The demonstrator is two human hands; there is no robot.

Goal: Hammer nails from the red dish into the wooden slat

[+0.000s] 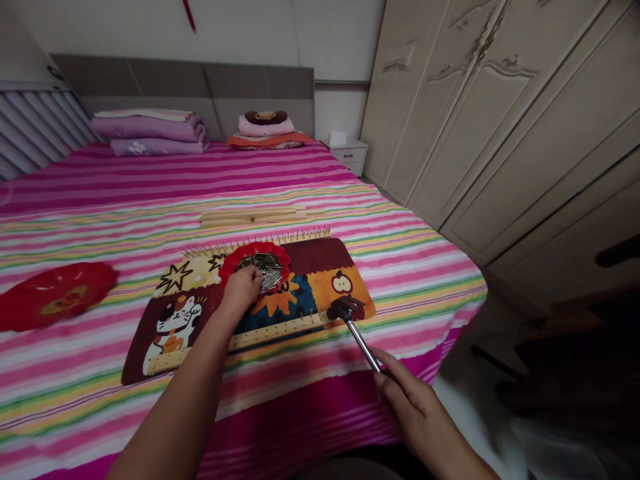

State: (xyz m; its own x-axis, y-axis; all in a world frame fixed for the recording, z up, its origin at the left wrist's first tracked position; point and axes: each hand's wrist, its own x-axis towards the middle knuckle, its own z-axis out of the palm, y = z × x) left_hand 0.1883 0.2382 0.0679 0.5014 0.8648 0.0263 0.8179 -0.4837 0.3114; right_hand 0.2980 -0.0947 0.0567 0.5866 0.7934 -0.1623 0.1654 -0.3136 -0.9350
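Observation:
My left hand (242,288) reaches into a scalloped red dish (223,272) of loose nails (271,268). Its fingertips are pinched together at the pile; what they grip is hidden. In my right hand (417,403) is a claw hammer (361,343), held by its metal handle. The dark hammer head hovers over or rests at the right end of the front wooden strip (275,330); I cannot tell which. A few nails stand in that strip near the head, and a row of holes or marks runs along it. The strip lies on a patterned mat (325,255).
Behind the dish, another wooden strip (200,253) bristles with upright nails. Farther back lie several bare wood strips (253,217). A red tray (55,293) is at the left on the striped bed (400,257). Folded bedding (150,130) sits by the headboard; wardrobes (450,100) stand right.

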